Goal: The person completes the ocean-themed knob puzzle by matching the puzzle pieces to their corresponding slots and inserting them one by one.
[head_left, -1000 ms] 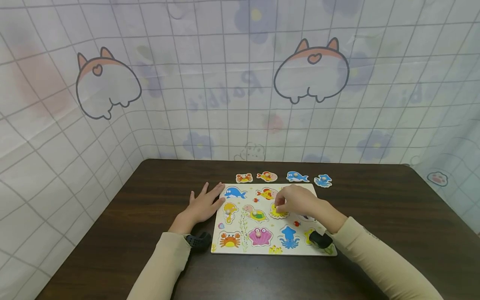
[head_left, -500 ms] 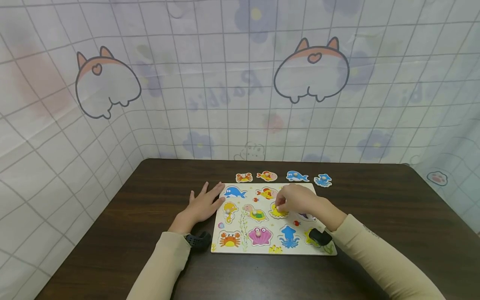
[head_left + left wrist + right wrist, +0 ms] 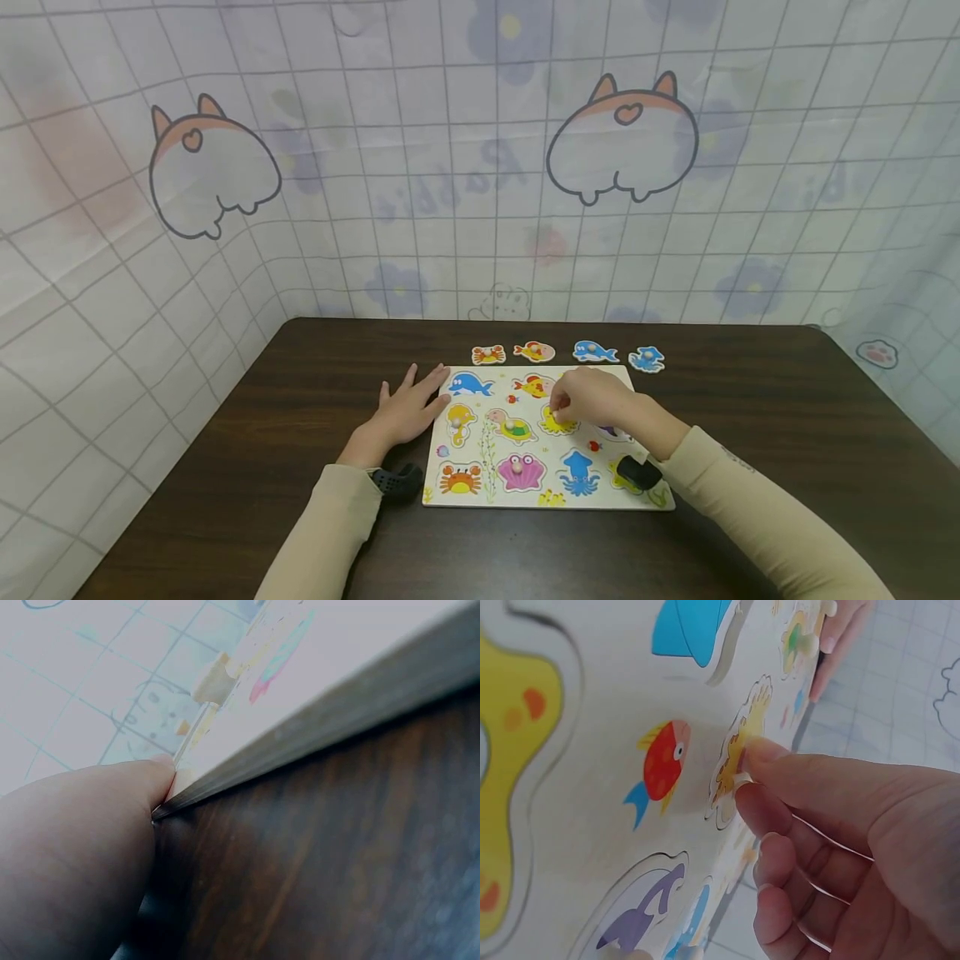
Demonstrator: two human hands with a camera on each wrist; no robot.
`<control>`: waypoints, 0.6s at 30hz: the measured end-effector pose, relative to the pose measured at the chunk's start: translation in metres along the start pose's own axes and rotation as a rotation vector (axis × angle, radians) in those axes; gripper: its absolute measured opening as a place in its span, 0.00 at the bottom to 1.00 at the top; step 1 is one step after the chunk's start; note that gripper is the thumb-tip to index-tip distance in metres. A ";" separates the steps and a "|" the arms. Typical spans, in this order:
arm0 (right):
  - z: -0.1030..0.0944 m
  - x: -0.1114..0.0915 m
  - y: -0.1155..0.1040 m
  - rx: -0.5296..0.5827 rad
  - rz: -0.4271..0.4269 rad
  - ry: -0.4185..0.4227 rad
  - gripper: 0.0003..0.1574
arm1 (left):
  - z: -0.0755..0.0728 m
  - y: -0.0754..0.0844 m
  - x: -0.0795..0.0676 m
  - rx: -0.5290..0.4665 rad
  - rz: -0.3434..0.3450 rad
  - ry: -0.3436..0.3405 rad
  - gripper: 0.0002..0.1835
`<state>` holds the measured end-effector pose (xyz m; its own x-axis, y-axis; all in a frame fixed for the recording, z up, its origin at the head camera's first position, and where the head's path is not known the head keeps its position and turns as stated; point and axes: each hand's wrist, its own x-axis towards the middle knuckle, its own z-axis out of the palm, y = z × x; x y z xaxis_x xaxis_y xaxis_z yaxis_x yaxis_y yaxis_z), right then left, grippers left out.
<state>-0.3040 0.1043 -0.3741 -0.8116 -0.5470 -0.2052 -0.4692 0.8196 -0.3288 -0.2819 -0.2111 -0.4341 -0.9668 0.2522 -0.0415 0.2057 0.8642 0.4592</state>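
Observation:
A cream peg puzzle board [image 3: 540,452] with sea animals lies on the table. My right hand [image 3: 600,398] is over its right half, thumb and forefinger pinching the knob of a yellow puzzle piece [image 3: 739,742]. That piece sits in or on its recess; its exact depth cannot be told. At the board's upper left edge rests my left hand [image 3: 405,412], fingers spread; the left wrist view shows the thumb [image 3: 127,787] against the board's side. Knobbed seahorse [image 3: 461,423], turtle [image 3: 516,429] and pink shell [image 3: 521,475] pieces lie in the board.
Behind the board lie a loose crab piece [image 3: 488,356], a fish piece [image 3: 534,352], a blue whale piece [image 3: 595,352] and a blue squid piece [image 3: 647,360]. The dark wooden table [image 3: 765,400] reaches back to a patterned curtain [image 3: 480,150].

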 end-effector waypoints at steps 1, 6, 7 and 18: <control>0.000 0.000 0.000 0.000 0.000 0.001 0.03 | 0.000 0.000 0.000 0.002 -0.001 0.001 0.35; -0.005 -0.004 0.000 0.015 -0.015 -0.007 0.03 | 0.000 -0.001 -0.001 0.002 0.000 0.005 0.35; -0.007 -0.005 0.002 0.019 -0.021 -0.002 0.05 | 0.000 -0.001 -0.001 0.003 0.000 0.005 0.35; -0.046 -0.023 0.048 0.228 -0.056 0.325 0.18 | 0.000 0.001 -0.001 0.008 -0.001 -0.005 0.34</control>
<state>-0.3239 0.1641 -0.3425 -0.8717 -0.4777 0.1092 -0.4566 0.7112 -0.5346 -0.2812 -0.2105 -0.4334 -0.9662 0.2536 -0.0464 0.2062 0.8680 0.4517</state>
